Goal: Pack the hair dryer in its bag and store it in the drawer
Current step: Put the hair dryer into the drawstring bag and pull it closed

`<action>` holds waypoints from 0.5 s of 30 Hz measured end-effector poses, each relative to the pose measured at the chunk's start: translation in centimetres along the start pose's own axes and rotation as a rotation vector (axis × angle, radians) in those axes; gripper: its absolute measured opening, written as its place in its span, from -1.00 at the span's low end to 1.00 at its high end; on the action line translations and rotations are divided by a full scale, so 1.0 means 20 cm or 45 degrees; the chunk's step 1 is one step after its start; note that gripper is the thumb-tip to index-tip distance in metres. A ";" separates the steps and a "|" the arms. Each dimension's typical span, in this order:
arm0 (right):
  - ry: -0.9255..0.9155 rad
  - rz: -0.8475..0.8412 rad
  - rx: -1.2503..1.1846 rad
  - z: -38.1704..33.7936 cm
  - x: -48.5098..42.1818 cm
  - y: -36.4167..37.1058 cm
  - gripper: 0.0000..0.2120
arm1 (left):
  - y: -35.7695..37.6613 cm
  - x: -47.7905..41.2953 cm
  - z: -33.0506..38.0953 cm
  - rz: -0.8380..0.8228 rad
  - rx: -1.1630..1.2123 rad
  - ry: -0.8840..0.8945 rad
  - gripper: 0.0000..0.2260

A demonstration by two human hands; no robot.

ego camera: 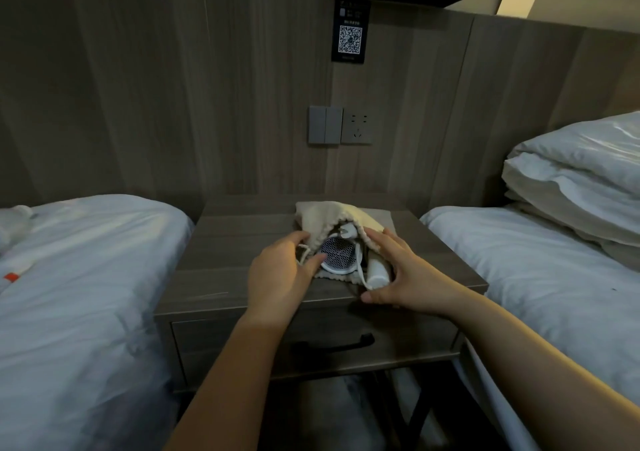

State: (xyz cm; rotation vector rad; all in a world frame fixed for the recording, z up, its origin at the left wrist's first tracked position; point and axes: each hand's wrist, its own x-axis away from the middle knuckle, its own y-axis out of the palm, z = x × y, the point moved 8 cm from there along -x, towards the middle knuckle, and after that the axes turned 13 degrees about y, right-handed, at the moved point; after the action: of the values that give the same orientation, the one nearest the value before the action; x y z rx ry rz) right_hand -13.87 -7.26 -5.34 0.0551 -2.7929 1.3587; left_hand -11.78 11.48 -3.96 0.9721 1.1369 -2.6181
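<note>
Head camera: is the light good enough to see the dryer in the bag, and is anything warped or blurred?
Head view: dim light, yet the white hair dryer shows clearly inside the beige drawstring cloth bag; head view: the wide-angle lens bows the wood-grain wall panel toward the edges; head view: the black drawer handle lies in shadow, slightly soft.

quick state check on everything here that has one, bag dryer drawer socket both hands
bag: lying on the nightstand, mouth open
hair dryer: mostly in the bag, grille and handle showing at the mouth
drawer: closed
wall socket: nothing plugged in
left hand: grips the bag's mouth edge
right hand: fingers straight, resting on the bag's other side
</note>
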 end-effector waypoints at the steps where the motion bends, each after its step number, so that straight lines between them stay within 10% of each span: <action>1: 0.014 0.022 -0.048 0.01 0.00 -0.01 -0.02 | 0.01 0.00 0.01 0.009 -0.011 0.008 -0.63; 15: 0.050 0.734 0.039 0.02 0.00 -0.07 -0.64 | -0.06 0.06 -0.21 -0.117 0.495 -0.293 -0.90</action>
State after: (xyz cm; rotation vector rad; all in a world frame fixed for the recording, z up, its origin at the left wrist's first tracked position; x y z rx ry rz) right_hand -13.87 -8.31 -4.49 -0.8233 -2.8682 1.4608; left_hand -11.05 15.29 -6.13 0.6570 0.6487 -2.9970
